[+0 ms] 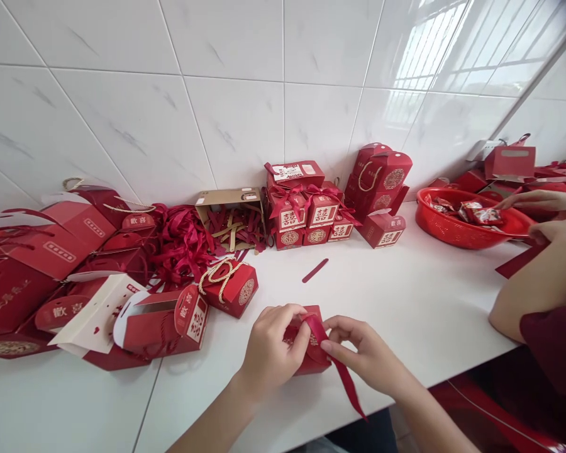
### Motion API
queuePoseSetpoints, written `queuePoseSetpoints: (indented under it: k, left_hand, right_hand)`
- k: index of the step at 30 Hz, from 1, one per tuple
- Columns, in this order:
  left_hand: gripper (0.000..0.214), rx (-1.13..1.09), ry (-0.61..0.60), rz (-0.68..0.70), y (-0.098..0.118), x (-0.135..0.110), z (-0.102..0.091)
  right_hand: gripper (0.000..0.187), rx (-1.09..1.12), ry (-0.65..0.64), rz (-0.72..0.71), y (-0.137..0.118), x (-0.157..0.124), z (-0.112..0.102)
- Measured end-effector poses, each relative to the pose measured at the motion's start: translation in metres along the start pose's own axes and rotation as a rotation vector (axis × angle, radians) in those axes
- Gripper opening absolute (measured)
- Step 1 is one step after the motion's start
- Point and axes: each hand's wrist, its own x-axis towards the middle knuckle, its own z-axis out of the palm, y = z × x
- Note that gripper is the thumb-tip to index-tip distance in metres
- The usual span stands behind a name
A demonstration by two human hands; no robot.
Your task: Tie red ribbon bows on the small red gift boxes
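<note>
A small red gift box (311, 363) sits on the white table in front of me, partly covered by my hands. Across its top runs a dark red satin ribbon (346, 384), whose loose end trails over the right side toward the table. My left hand (276, 343) is closed, its thumb and fingers pinching the ribbon at the top of the box. From the other side, my right hand (358, 349) is closed too, with thumb and fingertips on the ribbon near the box's right edge. The ribbon's other end is hidden behind my left fingers.
Red boxes (170, 321) and a heap of red ribbon (182, 239) lie at the left. Behind stand a brown carton (229, 201) of strips and stacked boxes (318, 207). A loose strip (315, 270) lies ahead. At right, a person's hands (547, 204) reach over a red basin (446, 229).
</note>
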Motion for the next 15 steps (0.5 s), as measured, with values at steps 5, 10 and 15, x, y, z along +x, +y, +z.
queuePoseSetpoints:
  k: [5, 10, 15]
  left_hand:
    - [0.015, 0.014, 0.017, -0.047, 0.001, -0.003, -0.001]
    - [0.029, -0.117, -0.083, -0.176, 0.001, -0.007, -0.016]
    - [0.013, -0.146, -0.158, -0.412, -0.022, -0.014, -0.028]
  right_hand:
    - [0.019, -0.018, 0.164, -0.114, 0.003, 0.012, 0.028]
    - [0.017, -0.033, 0.279, -0.231, 0.008, 0.02, 0.037]
    - [0.019, 0.003, 0.186, -0.228, 0.017, 0.02, 0.033]
